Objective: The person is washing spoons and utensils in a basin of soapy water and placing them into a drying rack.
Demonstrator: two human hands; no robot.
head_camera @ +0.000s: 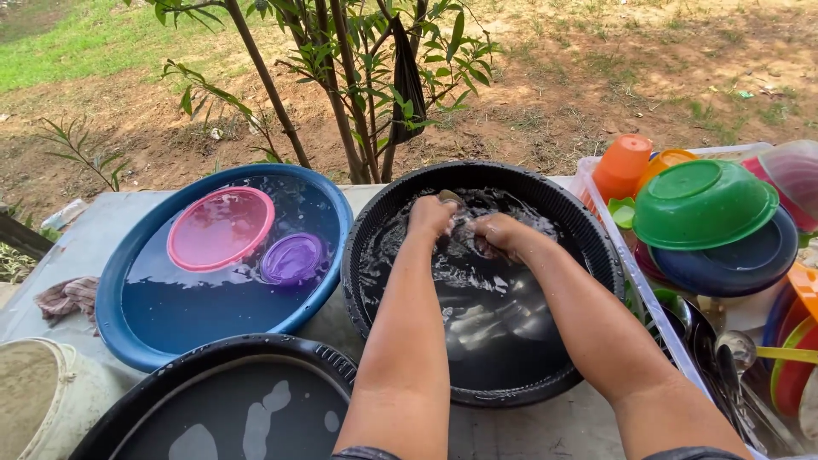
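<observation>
Head view: your left hand [430,215] and right hand [497,232] clench a small item, hard to identify, in the black basin [588,255]'s soapy water; scrubbing seems underway, rinsing likely follows.

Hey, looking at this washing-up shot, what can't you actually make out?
All in the head view:
- What the left hand and right hand hold in the black basin: hidden by fingers, foam and glare on the water.
- Items lying under that water: only blurred pale shapes.
- Dishes low in the white rack: covered by the green bowl and cut off by the right edge.
- The near black basin: cut off by the bottom edge.
</observation>
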